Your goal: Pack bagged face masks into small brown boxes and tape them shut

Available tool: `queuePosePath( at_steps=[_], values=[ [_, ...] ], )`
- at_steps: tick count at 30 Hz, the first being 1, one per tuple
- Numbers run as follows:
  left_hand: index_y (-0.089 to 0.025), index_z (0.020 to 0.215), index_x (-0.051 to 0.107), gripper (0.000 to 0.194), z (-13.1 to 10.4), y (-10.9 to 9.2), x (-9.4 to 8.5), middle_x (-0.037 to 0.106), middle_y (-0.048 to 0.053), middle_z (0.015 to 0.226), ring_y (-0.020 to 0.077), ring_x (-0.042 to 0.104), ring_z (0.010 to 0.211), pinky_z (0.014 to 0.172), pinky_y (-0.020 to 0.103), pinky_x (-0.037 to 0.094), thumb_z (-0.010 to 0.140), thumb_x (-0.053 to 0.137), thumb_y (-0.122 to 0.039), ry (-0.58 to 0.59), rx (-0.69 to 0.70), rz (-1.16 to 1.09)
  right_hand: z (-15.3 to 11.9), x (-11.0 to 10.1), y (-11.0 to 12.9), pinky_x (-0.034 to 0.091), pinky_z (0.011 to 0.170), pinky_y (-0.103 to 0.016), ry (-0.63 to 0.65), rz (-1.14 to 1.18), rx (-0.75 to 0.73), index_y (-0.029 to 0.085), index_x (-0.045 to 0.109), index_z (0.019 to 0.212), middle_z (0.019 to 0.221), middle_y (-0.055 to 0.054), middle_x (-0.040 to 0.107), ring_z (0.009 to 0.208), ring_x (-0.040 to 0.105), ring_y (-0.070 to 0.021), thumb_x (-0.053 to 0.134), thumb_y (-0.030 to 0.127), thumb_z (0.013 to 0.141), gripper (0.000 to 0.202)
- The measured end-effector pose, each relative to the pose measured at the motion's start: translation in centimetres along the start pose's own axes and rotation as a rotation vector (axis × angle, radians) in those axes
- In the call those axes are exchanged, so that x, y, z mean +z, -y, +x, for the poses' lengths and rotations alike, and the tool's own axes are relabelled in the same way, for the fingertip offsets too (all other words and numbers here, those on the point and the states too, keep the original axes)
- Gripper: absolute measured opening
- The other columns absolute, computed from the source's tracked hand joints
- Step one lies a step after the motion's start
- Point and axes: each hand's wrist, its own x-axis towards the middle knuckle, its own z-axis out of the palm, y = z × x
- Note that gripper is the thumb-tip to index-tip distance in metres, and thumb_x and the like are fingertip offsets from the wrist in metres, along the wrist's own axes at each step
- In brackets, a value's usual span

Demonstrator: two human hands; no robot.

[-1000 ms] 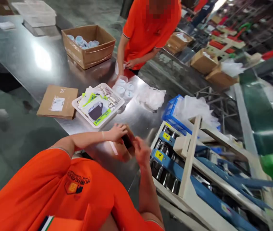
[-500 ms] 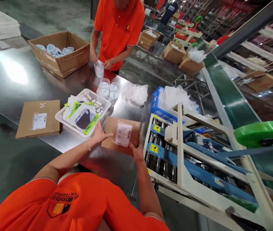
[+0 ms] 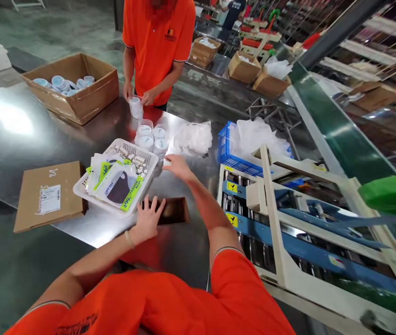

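My left hand [image 3: 150, 216] lies with fingers spread at the left edge of a dark, brown-rimmed rectangular opening [image 3: 176, 210], which looks like the open top of the cardboard box. Its label is out of sight. My right hand [image 3: 179, 167] is stretched forward, thumb and fingers curved and apart, just in front of the stacks of clear round tubs with white lids [image 3: 160, 144]. Whether it touches a tub is hard to make out. Beside my left hand is a white perforated basket [image 3: 128, 213] holding flat mask packs [image 3: 119, 186] and small metallic items [image 3: 137, 160].
A flat labelled carton [image 3: 49, 197] lies left, overhanging the table edge. Behind it stands an open box of tubs [image 3: 75, 104]. Opposite, a co-worker [image 3: 157, 51] holds a tub stack. Clear bags [image 3: 194, 137], a blue crate [image 3: 223, 144] and a roller machine [image 3: 253, 232] are right.
The labelled box between my hands no longer shows its label face; a dark opening shows there. My right hand has left it and moved forward toward the tubs. My left hand has spread its fingers.
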Motion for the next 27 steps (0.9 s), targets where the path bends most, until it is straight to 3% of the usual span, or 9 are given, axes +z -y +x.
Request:
queuePosePath(
  at_steps=[2,4,6,8,12,16,21,24,27],
  values=[
    [-0.031,0.184,0.031,0.127,0.1,0.4,0.3,0.034,0.02,0.186,0.0582,0.027,0.169,0.13,0.077,0.033,0.074,0.095,-0.027,-0.013,0.007,-0.032,6.6,-0.1,0.0,0.051,0.125,-0.051,-0.007,-0.215,0.021,0.01,0.074,0.14,0.152,-0.023,0.07,0.15,0.059,-0.0401,0.077,0.008,0.094,0.047],
    [-0.031,0.184,0.033,0.126,0.3,0.8,0.6,0.033,0.019,0.187,0.0568,0.028,0.17,0.132,0.075,0.033,0.074,0.093,-0.027,-0.015,0.019,-0.079,11.2,1.1,-0.2,0.042,0.132,-0.051,0.004,-0.452,0.027,0.008,0.063,0.157,0.171,-0.027,0.053,0.166,0.043,-0.0379,0.067,0.004,0.095,0.062],
    [-0.032,0.183,0.034,0.123,0.4,0.9,1.0,0.033,0.018,0.187,0.0552,0.028,0.17,0.132,0.074,0.033,0.074,0.092,-0.026,-0.021,0.028,-0.121,13.5,3.1,-0.9,0.038,0.135,-0.049,0.065,-0.598,0.018,0.008,0.057,0.162,0.178,-0.028,0.044,0.17,0.036,-0.0352,0.066,0.006,0.097,0.065],
    [-0.032,0.182,0.036,0.122,0.6,0.9,1.1,0.033,0.019,0.187,0.0545,0.029,0.17,0.132,0.075,0.033,0.073,0.09,-0.024,-0.019,0.04,-0.149,13.9,4.8,-2.0,0.04,0.133,-0.047,0.121,-0.638,0.009,0.008,0.063,0.156,0.174,-0.028,0.049,0.165,0.044,-0.034,0.065,0.009,0.101,0.055],
    [-0.029,0.18,0.041,0.116,0.9,0.8,1.1,0.036,0.02,0.185,0.0532,0.031,0.169,0.132,0.075,0.033,0.073,0.087,-0.021,-0.035,0.051,-0.163,12.3,5.6,-3.9,0.05,0.119,-0.044,0.147,-0.623,0.002,0.012,0.075,0.136,0.155,-0.024,0.067,0.143,0.061,-0.031,0.048,0.005,0.108,0.04],
    [-0.026,0.178,0.045,0.116,1.1,0.8,1.2,0.04,0.022,0.182,0.0543,0.034,0.167,0.13,0.074,0.036,0.071,0.09,-0.022,-0.09,0.063,-0.157,10.4,3.2,-4.8,0.05,0.101,-0.036,0.074,-0.572,0.103,0.014,0.074,0.132,0.128,-0.02,0.076,0.111,0.068,-0.0239,0.047,0.003,0.109,0.037],
    [-0.025,0.174,0.048,0.115,1.3,1.4,1.7,0.044,0.023,0.179,0.0533,0.037,0.166,0.131,0.073,0.037,0.068,0.094,-0.025,-0.184,0.079,-0.162,5.5,-2.7,-6.2,0.039,0.081,-0.031,-0.028,-0.515,0.25,0.016,0.071,0.106,0.088,-0.005,0.064,0.081,0.054,-0.018,0.051,0.009,0.11,0.021],
    [-0.02,0.17,0.05,0.113,1.8,1.9,2.1,0.048,0.025,0.175,0.0536,0.037,0.166,0.131,0.073,0.038,0.067,0.097,-0.03,-0.255,0.11,-0.257,0.4,-7.3,-6.9,0.034,0.076,-0.031,-0.109,-0.452,0.269,0.022,0.057,0.079,0.073,0.002,0.05,0.075,0.044,-0.018,0.055,0.007,0.101,0.027],
    [-0.012,0.163,0.051,0.111,2.6,1.8,2.5,0.055,0.029,0.164,0.0538,0.046,0.159,0.13,0.072,0.039,0.067,0.1,-0.038,-0.365,0.135,-0.452,-6.1,-11.0,-6.6,0.031,0.072,-0.031,-0.245,-0.251,0.197,0.026,0.038,0.07,0.066,0.005,0.035,0.071,0.037,-0.0174,0.059,0.009,0.094,0.036]
  ],
)
